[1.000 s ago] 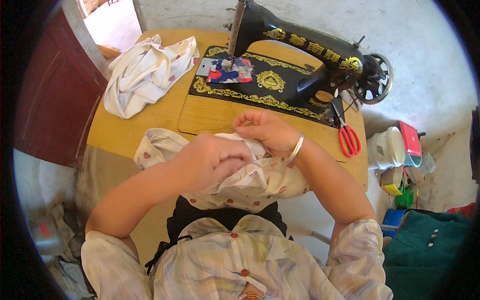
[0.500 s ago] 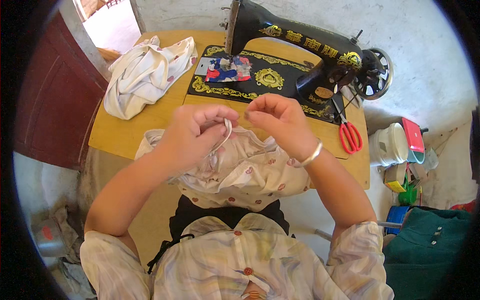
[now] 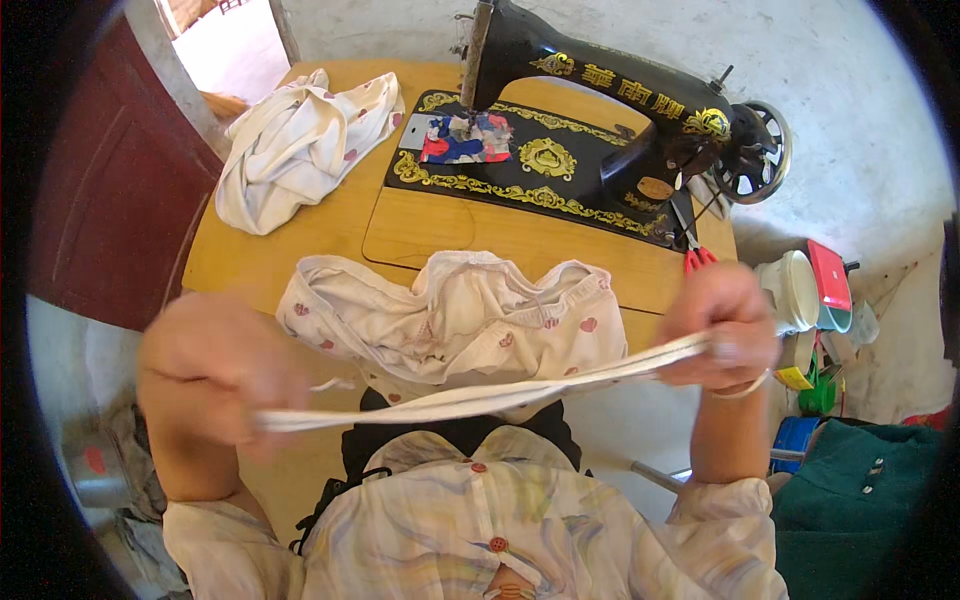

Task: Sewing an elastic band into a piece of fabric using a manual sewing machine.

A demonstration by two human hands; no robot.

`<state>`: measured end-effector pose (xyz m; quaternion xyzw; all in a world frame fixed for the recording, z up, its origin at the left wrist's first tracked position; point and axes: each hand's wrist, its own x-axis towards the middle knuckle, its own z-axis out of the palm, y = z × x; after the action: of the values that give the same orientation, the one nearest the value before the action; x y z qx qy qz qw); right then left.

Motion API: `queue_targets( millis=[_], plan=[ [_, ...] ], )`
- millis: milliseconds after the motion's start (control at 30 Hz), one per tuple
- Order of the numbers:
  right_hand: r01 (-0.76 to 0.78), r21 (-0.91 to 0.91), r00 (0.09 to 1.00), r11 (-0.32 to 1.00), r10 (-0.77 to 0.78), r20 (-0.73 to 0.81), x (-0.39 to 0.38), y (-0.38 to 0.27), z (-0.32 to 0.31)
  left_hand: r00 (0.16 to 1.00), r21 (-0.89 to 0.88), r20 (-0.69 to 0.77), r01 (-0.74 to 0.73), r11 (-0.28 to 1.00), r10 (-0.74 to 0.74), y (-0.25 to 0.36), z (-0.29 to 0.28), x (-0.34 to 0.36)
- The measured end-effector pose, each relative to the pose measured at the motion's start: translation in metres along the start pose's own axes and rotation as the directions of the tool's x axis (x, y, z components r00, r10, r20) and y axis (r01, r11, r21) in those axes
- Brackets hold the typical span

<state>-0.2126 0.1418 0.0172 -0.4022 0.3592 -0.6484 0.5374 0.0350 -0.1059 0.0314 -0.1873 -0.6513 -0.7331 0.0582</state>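
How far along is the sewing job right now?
Looks done: one spotted garment lies bundled on the table's far left corner. In hand: left hand and right hand stretch a white band taut above a second spotted garment. Left: the sewing machine holds only a coloured scrap.

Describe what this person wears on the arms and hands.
Both forearms are bare. Short, loose sleeves of a pale blouse with wavy pastel swirls end near the elbows. The right hand has a thin, light bangle at the wrist; the left hand shows nothing worn, though it is blurred.
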Motion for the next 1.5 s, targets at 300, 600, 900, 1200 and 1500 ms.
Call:
queue_targets(
  millis=[300, 600, 900, 1200, 1500],
  plan=[
    [0.208, -0.109, 0.961, 0.972, -0.224, -0.164, -0.056, -0.041, -0.055, 0.942, -0.369, -0.335, -0.158, 0.916, 0.028, 0.004, -0.014, -0.043],
    [0.312, -0.163, 0.773, 0.936, -0.35, -0.529, -0.094, -0.048, -0.095, 0.9, -0.249, -0.434, -0.149, 0.957, 0.027, -0.001, -0.016, -0.064],
    [0.555, -0.089, 0.512, 0.827, -0.424, -0.747, -0.165, -0.072, -0.139, 0.865, -0.157, -0.501, -0.108, 0.982, 0.015, -0.009, -0.028, -0.072],
    [0.565, 0.041, 0.548, 0.824, -0.338, -0.766, -0.168, -0.068, -0.136, 0.86, -0.344, -0.509, -0.166, 0.924, -0.035, -0.009, -0.041, -0.071],
    [0.514, 0.101, 0.63, 0.852, -0.295, -0.718, -0.137, -0.063, -0.113, 0.703, -0.449, -0.709, -0.396, 0.801, -0.051, -0.008, -0.055, -0.086]
  ],
)
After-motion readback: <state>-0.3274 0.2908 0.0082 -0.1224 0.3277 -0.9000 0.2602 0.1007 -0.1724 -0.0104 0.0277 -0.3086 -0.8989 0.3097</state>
